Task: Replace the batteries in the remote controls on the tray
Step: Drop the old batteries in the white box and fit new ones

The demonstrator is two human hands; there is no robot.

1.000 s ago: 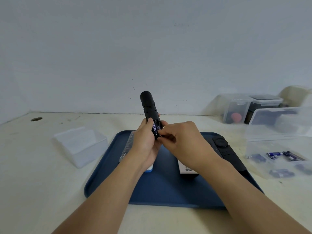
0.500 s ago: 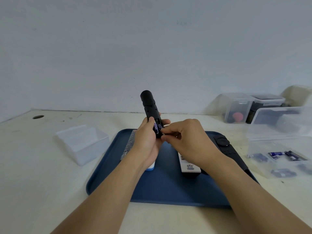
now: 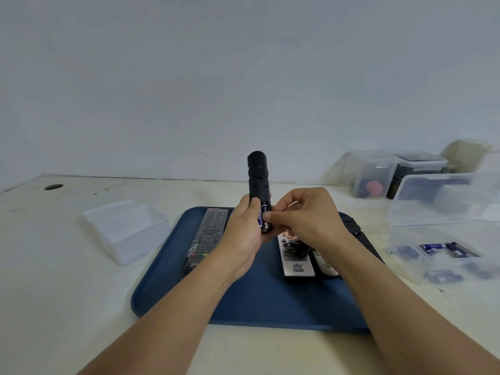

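Above the tray (image 3: pixel 167 288) from the head camera, I see my left hand (image 3: pixel 244 236) gripping the black remote (image 3: pixel 258 182) upright, battery (image 3: pixel 262 216) lengthwise in its bay, right hand (image 3: pixel 305 217) pinching it from the right

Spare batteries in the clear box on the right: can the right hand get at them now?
Probably yes: the box looks open on top, beside the right hand, though that hand would first leave the black remote.

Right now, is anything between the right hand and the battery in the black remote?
Nothing visible. The right hand fingertips already touch the battery in the open bay of the black remote, which the left hand grips.
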